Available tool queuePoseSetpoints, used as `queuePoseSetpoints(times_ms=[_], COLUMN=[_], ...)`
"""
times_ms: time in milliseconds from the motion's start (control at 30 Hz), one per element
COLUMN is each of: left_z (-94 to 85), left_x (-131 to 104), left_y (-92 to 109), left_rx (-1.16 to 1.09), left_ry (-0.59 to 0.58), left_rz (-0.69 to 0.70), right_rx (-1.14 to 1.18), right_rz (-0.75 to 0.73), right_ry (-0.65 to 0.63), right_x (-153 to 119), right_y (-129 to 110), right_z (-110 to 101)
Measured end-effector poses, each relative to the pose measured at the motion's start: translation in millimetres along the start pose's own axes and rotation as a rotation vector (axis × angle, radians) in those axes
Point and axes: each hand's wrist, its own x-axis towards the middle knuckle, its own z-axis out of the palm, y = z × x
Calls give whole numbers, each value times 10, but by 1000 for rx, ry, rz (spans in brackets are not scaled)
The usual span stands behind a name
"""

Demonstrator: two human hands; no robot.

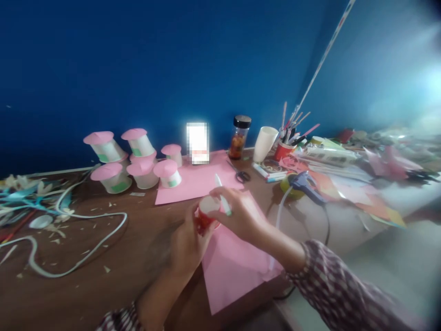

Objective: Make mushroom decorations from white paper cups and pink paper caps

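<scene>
A red paper cup with a whitish round end facing up is wrapped by the fingers of my left hand. My right hand holds a white marker between its fingers, and its fingertips touch the cup's rim. The marker points up and to the left. Beneath and beside the hands lies a pink paper sheet; another pink sheet lies farther back. Small white cups with pink cone tops and green patches stand at the back left, some stacked.
A white cable loops across the left of the table. Scissors, a dark-lidded jar, a white cup and a red pen holder stand or lie behind. At right are a glue gun and papers.
</scene>
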Motion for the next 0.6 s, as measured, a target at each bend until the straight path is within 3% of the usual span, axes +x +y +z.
queuePoseSetpoints(times_ms=[233,333,467,600], left_z=[-308,-435,-410,-290], left_x=[168,280,388,479], left_y=[-95,-100,27,157], left_rx=[-183,-403,-646,-659], left_ry=[-185,-113,-110,-168], left_rz=[37,-35,-57,-139], right_rx=[-23,-39,-34,-32], right_rz=[28,50,11,-18], right_ry=[10,-4,12,15], right_x=[-7,-6,-13,-32], right_y=[-46,-59,-24,-5], right_z=[-12,-15,-4,-6])
